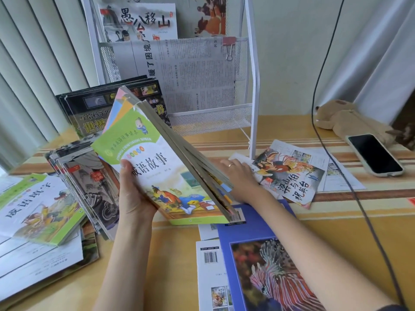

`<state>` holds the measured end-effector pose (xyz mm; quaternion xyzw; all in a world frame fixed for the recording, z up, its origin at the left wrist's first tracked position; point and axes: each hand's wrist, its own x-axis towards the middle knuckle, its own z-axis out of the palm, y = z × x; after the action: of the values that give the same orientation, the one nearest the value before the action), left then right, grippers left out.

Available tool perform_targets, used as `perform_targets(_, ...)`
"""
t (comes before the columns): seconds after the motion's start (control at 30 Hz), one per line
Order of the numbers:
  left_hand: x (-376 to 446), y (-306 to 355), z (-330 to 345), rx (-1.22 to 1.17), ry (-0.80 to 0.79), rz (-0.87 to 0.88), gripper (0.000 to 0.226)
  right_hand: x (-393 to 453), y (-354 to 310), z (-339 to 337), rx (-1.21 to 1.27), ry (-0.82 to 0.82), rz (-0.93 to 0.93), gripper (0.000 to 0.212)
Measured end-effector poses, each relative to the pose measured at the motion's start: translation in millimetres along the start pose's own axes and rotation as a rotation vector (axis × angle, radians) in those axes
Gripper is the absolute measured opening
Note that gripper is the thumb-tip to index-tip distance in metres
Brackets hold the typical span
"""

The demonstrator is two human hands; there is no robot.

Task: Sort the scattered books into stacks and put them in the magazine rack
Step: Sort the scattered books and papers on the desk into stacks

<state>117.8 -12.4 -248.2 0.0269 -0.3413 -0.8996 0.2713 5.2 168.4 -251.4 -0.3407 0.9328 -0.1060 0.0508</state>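
My left hand grips the lower left edge of a stack of thin green-and-white storybooks, held tilted above the table. My right hand rests behind the stack's right edge, fingers spread against it and over a thin colourful booklet lying flat on the table. The white wire magazine rack stands at the back, with a newspaper in its lower pocket and picture books in the upper one. A blue book with a fish picture lies in front of me.
Dark-covered books and ink-painting books are piled at the left, with a green book on papers. A phone and plush toy lie at the right. A black cable crosses the table.
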Motion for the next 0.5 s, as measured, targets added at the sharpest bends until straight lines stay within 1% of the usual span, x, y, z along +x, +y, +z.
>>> perform_targets(0.1, -2.0, 0.8, 5.6, 0.023, 0.01, -0.014, 0.063, -20.3, 3.2, 1.8, 0.03, 0.069, 0.018, 0.04)
perform_targets(0.17, -2.0, -0.4, 8.2, 0.045, 0.045, -0.037, 0.045, -28.3, 2.9, 3.2, 0.086, 0.081, 0.059, 0.04)
perform_targets(0.2, -0.3, 0.3, 8.2, 0.074, 0.077, -0.039, 0.041, -31.0, 3.5, 4.6, 0.11, 0.093, 0.073, 0.039)
perform_targets(0.23, 3.2, 1.6, 8.0, 0.102, 0.103, -0.023, 0.046, -33.0, 5.4, 7.3, 0.115, 0.103, 0.079, 0.037)
perform_targets(0.27, 6.6, 2.7, 9.0, 0.122, 0.126, 0.004, 0.062, -34.7, 7.1, 10.3, 0.112, 0.118, 0.065, 0.032)
perform_targets(0.3, 10.7, 3.7, 10.5, 0.148, 0.149, 0.042, 0.08, -36.0, 10.9, 14.2, 0.118, 0.138, 0.059, 0.022)
perform_targets(0.33, 14.4, 5.4, 13.4, 0.175, 0.158, 0.088, 0.087, -37.4, 14.6, 16.7, 0.143, 0.152, 0.054, 0.009)
perform_targets(0.37, 19.6, 5.0, 15.9, 0.214, 0.181, 0.146, 0.081, -39.5, 16.6, 18.1, 0.186, 0.169, 0.054, 0.013)
perform_targets(0.4, 25.0, 3.5, 21.2, 0.27, 0.216, 0.187, 0.07, -41.1, 18.5, 19.8, 0.245, 0.185, 0.057, 0.018)
perform_targets(0.43, 30.1, 1.8, 29.1, 0.32, 0.25, 0.209, 0.062, -42.1, 20.0, 20.5, 0.307, 0.204, 0.072, 0.018)
perform_targets(0.5, 42.8, -5.8, 46.8, 0.377, 0.277, 0.239, 0.06, -41.7, 22.6, 23.0, 0.401, 0.243, 0.096, 0.02)
